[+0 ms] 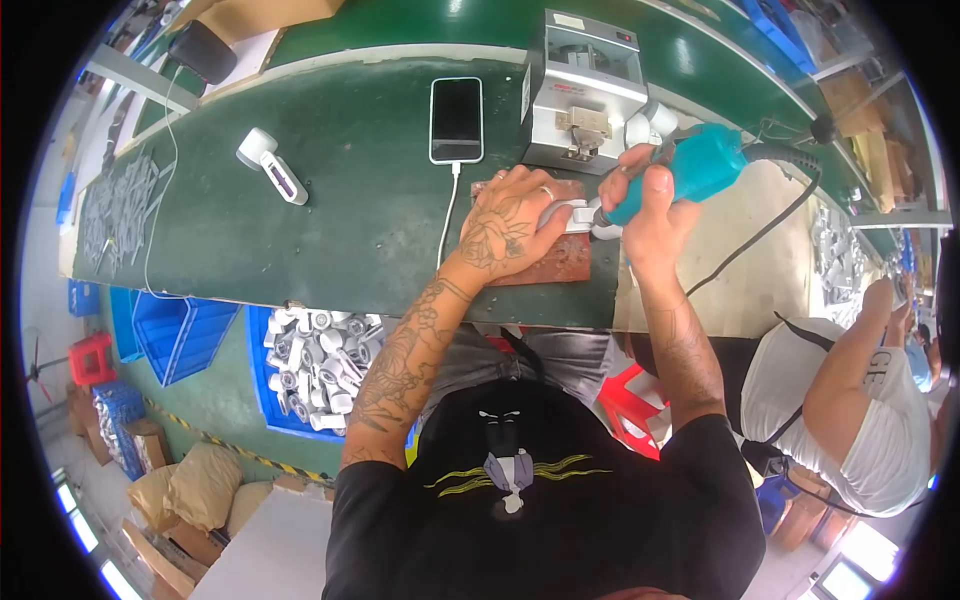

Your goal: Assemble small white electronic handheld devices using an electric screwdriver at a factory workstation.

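My left hand (508, 222) presses down on a white plastic part (577, 217), its fingers wrapped over the left side of it. The part lies on a reddish-brown board (562, 264) on the green-topped bench. In my right hand (657, 218) is a teal electric screwdriver (705, 166), held tilted with its tip at the right end of the white part. Whether the tip touches a screw is hidden. A dark cord (752, 240) loops from the screwdriver's back end down across the pale right part of the bench.
A grey metal machine (583, 100) stands behind my hands, with white parts beside it. A phone (456, 120) on a white cable lies left of it. Further left are a white handheld device (283, 178) and grey strips (122, 215). Below sits a blue bin (268, 400) of white parts; a co-worker (850, 410) is at right.
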`<state>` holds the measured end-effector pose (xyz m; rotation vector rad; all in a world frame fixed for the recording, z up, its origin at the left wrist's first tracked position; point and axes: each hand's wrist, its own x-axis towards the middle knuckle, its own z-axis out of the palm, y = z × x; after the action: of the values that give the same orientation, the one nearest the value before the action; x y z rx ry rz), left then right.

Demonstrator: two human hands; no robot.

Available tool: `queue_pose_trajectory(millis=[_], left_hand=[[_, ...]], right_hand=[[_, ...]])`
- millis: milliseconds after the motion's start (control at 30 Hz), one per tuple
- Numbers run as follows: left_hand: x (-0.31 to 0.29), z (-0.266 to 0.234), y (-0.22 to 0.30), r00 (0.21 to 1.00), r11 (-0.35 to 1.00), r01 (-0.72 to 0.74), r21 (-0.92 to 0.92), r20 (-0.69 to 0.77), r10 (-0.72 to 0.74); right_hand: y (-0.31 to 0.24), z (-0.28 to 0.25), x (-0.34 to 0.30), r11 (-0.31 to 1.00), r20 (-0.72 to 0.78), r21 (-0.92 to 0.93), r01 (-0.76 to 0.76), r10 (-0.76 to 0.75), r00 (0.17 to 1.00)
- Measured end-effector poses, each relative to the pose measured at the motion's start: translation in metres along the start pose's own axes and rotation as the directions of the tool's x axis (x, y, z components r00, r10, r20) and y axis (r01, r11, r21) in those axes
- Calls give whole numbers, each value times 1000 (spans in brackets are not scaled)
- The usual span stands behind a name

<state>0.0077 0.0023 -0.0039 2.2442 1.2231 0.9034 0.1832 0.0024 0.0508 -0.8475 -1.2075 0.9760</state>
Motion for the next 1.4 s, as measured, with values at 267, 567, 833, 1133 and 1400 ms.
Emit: queue_pose_trajectory(millis=[267,567,833,1133,1400], left_hand=[[3,-1,4,1000,1000,0,8,22,0],[-1,-5,2,995,991,-96,89,-17,97],[-56,-10,16,937,974,-162,160,-284,203],[-50,-91,-29,728,863,373,341,-684,-45],[85,84,90,907,918,-358,169,-169,385]], right_hand=[[11,-1,-3,996,41,-89,29,-25,999],[18,0,-11,998,8,-56,30,-29,1000],[-44,-37,-69,978,-188,209,10,31,982],[-52,-73,-101,999,-291,-32,32,-40,956],[-58,-71,-106,998,-240,-47,39,-50,970]])
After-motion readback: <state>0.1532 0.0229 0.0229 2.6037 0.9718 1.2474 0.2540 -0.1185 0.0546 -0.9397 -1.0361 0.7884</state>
